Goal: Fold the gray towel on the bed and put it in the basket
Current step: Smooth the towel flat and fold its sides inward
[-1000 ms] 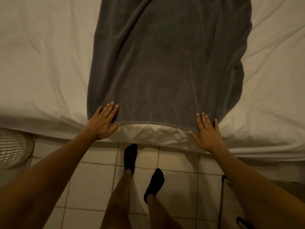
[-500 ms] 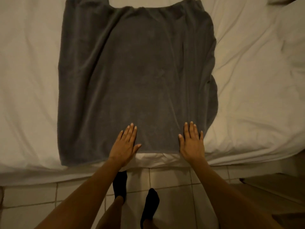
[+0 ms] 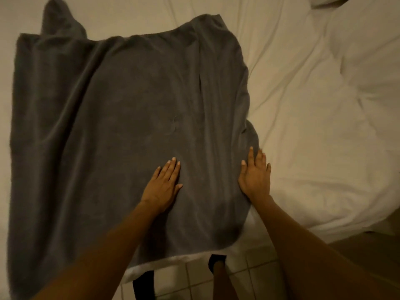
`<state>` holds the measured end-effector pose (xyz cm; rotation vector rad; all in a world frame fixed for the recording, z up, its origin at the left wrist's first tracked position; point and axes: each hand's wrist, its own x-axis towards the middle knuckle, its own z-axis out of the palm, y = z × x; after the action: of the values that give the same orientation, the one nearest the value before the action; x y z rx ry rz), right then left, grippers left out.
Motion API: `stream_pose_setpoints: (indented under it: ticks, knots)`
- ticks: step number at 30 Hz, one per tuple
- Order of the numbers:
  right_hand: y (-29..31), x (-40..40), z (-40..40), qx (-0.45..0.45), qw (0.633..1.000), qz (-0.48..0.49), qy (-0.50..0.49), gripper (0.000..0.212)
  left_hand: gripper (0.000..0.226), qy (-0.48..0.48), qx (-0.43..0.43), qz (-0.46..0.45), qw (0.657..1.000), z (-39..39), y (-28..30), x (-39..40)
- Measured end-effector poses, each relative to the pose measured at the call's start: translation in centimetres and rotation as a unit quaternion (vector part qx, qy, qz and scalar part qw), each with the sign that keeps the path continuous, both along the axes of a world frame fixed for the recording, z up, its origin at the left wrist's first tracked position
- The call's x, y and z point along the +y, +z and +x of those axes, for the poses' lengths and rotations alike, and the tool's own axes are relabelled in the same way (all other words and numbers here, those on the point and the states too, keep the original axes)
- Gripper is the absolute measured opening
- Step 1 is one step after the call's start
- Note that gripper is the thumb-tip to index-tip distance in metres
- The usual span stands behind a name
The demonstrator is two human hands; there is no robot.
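The gray towel point(image 3: 121, 118) lies spread out over the white bed point(image 3: 313, 109), with soft wrinkles and one corner sticking up at the far left. My left hand point(image 3: 163, 185) presses flat on the towel's lower middle, fingers straight. My right hand point(image 3: 256, 175) lies flat on the towel's right edge, fingers straight and pointing away from me. Neither hand grips the cloth. No basket is in view.
The bed's near edge runs along the bottom, with pale floor tiles point(image 3: 194, 282) below it. My feet in black socks point(image 3: 216, 262) stand on the tiles by the bed. A pillow corner point(image 3: 324, 2) shows at the top right.
Both hands have slid forward from the towel's near hem further onto the towel. The view has tilted up over the bed, so more of the towel shows.
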<state>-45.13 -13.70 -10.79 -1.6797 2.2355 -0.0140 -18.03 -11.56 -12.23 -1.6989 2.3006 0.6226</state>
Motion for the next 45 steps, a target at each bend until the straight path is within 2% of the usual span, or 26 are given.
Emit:
stream_pose_setpoints:
  ticks: [3,7,11,15,18,22,31,38,41,45]
  knots:
    - [-0.4,-3.6,-2.5,-0.007,1.000,-0.003,0.005,0.055,0.065,0.003,-0.005,-0.012,1.000,-2.9,0.1,-4.3]
    - [-1.2,-7.5,-5.1,-0.012,0.998,-0.005,0.061,0.054,0.062,0.027,0.015,-0.045,0.999,-7.4,0.8,-10.6]
    - [-2.1,-10.4,-6.3,-0.042,0.992,-0.047,0.106,0.043,0.060,0.038,0.038,-0.074,0.996,-11.6,1.4,-16.4]
    - [-2.4,-10.9,-6.7,-0.049,0.988,-0.066,0.129,0.033,0.057,-0.005,0.026,-0.099,0.995,-14.8,2.3,-20.7]
    - [-2.3,-10.2,-6.6,-0.049,0.985,-0.088,0.140,0.028,0.068,-0.052,-0.024,-0.105,0.993,-16.9,3.1,-22.8]
    - [-1.3,-9.2,-6.8,-0.057,0.991,-0.086,0.079,0.026,0.078,-0.149,-0.083,-0.111,0.979,-19.7,4.4,-25.1]
    - [1.3,-5.5,-13.8,-0.018,0.995,-0.072,-0.063,0.023,0.058,-0.267,-0.160,-0.046,0.949,-25.3,5.0,-27.0]
    - [3.6,-3.0,-17.1,-0.034,0.983,-0.126,-0.126,0.023,0.056,-0.341,-0.152,-0.055,0.926,-28.9,6.5,-27.0]
    - [3.8,-3.0,-16.9,-0.070,0.982,-0.095,-0.145,0.020,0.048,-0.379,-0.142,-0.064,0.912,-30.1,6.7,-26.8]
    - [3.9,-3.2,-17.0,-0.094,0.982,-0.057,-0.153,0.029,0.035,-0.393,-0.138,-0.080,0.906,-30.7,7.1,-26.6]
